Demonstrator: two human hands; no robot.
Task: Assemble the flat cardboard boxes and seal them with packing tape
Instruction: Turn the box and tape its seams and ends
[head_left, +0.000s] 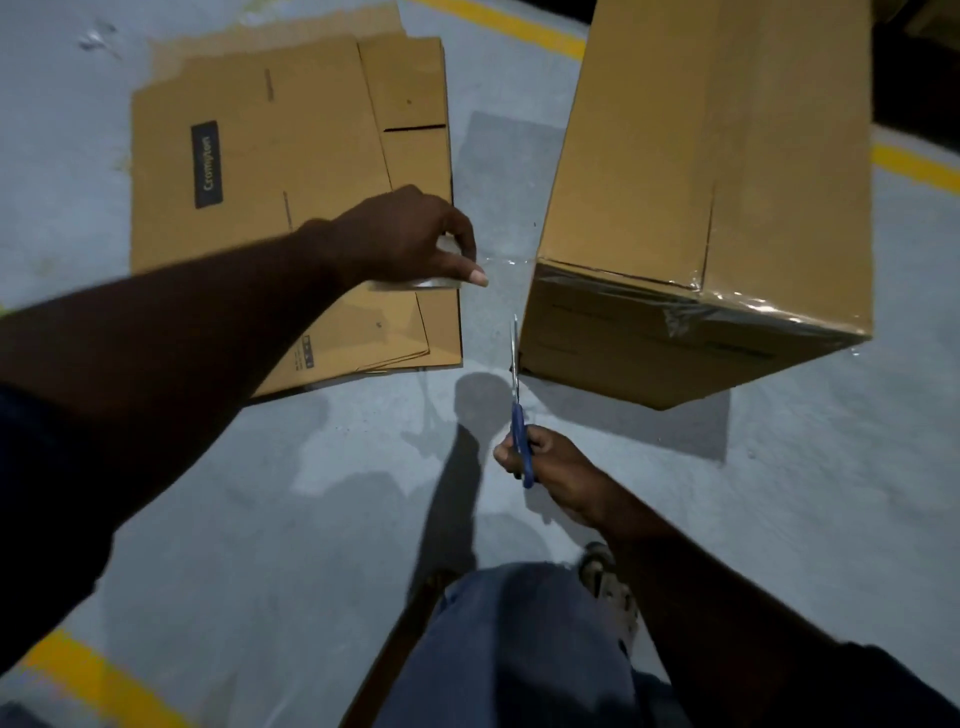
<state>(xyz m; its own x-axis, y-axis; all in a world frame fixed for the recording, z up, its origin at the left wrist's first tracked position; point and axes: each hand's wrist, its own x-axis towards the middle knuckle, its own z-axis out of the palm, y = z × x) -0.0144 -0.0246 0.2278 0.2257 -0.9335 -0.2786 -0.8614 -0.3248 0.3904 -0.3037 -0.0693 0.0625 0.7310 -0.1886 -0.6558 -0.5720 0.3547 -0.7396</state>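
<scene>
Grey concrete floor (805, 493) here, with yellow lines (914, 163) painted across the corners of the frame. At upper left lies a stack of flat cardboard boxes (270, 156), a dark "Crompton" label (208, 165) on the top sheet. At upper right stands the assembled box (701, 156), its near end wrapped in glossy clear tape that wrinkles at the corner. Centre frame, the left hand (405, 234) reaches in from the left edge, fingers curled round the tape roll (431, 283), index finger stretched along it. From the roll a clear strip of tape (506, 262) runs taut across the gap to the box's near left corner. Just below, the right hand (556, 467) comes up from the lower right, fingers clamped on the blue handles of the scissors (517, 395). The blades point straight up at the strip, tips just short of it, seen edge-on, so whether they are parted is hard to say. Blue trousers (519, 649) fill the bottom centre.
</scene>
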